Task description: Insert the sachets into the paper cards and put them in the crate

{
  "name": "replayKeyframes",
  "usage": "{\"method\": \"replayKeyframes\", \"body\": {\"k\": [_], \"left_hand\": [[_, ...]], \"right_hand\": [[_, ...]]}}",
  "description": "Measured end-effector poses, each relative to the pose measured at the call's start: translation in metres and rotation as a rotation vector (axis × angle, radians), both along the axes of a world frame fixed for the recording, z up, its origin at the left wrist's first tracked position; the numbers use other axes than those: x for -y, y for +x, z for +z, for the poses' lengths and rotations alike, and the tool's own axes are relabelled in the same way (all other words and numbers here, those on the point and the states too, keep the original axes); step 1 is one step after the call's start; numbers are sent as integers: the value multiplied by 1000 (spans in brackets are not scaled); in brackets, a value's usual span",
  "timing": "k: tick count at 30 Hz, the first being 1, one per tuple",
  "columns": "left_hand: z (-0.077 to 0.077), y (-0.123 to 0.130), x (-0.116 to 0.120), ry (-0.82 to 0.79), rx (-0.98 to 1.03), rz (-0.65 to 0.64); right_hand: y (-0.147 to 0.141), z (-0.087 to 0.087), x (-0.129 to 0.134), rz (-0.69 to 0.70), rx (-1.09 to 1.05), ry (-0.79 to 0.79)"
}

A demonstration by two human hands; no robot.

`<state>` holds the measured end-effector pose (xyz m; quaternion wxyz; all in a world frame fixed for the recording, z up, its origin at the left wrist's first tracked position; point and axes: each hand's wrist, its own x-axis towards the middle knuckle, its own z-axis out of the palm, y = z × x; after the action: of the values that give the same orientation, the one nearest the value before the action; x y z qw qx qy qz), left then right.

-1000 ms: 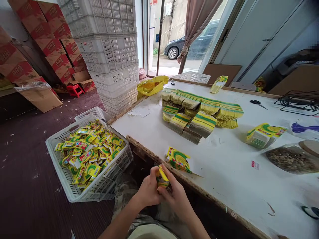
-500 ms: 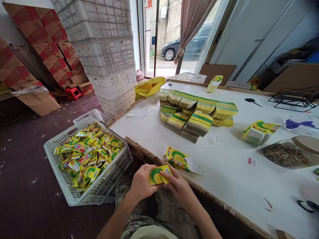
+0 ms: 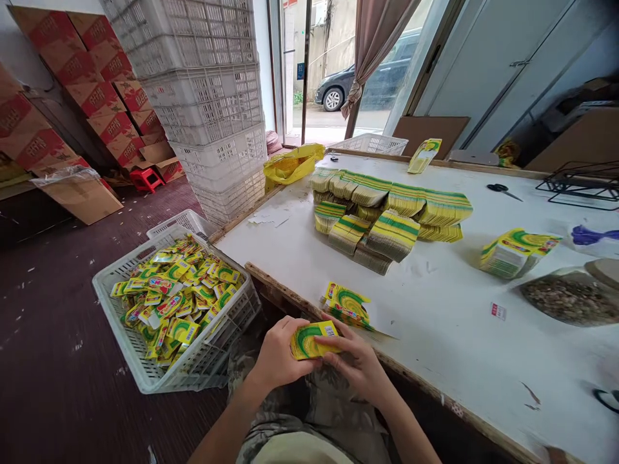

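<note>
From where I'm standing, the person's left hand (image 3: 282,351) and right hand (image 3: 360,362) both have their fingers wrapped around a small flat yellow-and-green printed card packet (image 3: 305,343), by the near edge of the white, wood-edged counter (image 3: 449,322); gripping both ends probably keeps it steady. A loose yellow printed card piece (image 3: 347,303) lies right behind, handy I'd guess, while the bundled yellow-and-green card stacks (image 3: 403,200) sit farther back, likely leaving elbow room. The pale plastic crate (image 3: 146,385) of yellow packets (image 3: 184,330) is off left, pretty reachable. Room's kinda cluttered: dark reddish-brown floor (image 3: 58,393), tall white plastic crate tower (image 3: 213,109), red-and-brown cardboard cartons (image 3: 97,96) piled beyond.
</note>
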<state>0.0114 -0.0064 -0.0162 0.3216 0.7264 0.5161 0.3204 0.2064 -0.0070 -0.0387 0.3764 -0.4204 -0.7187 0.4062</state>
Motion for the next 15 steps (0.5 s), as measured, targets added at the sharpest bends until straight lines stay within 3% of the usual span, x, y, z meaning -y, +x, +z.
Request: {"method": "replayKeyframes", "body": {"k": [3, 5, 7, 9, 11, 13, 15], "left_hand": [[-3, -2, -4, -15, -15, 15], [-5, -17, -13, -18, -40, 79], [-8, -45, -26, 23, -107, 312], [-11, -80, -35, 115, -233, 741], [-14, -110, -35, 151, -322, 998], [-20, -125, -29, 143, -331, 1011], [-29, -121, -21, 109, -272, 877]], "right_hand": [[-3, -2, -3, -78, 2, -20], [1, -6, -8, -144, 8, 6], [13, -12, -15, -274, 80, 76], [32, -22, -24, -456, 263, 197], [52, -36, -33, -552, 468, 265], [65, -51, -39, -525, 649, 261], [71, -62, -42, -500, 733, 249]]}}
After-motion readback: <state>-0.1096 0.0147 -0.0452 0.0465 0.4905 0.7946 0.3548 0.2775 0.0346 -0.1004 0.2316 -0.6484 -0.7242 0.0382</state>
